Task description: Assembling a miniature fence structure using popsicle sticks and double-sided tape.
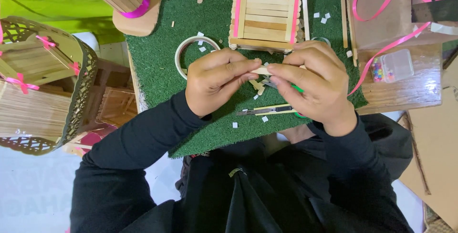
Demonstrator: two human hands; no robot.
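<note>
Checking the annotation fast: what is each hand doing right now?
Left hand: closed, pinching one end of the wooden stick.
Right hand: closed, pinching the stick's other end.

bright, even, soft overhead light; faint shadows; sharp centre; slight wide-angle stretch at edges; no glare.

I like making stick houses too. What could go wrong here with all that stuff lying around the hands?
1. The craft knife lies just under the right hand; a wrist dropping onto it might get cut, if the blade is out.
2. The left hand and right hand pinch one thin wooden stick; too hard a grip might snap it.
3. The pink ribbon trails nearby and could snag.
</note>
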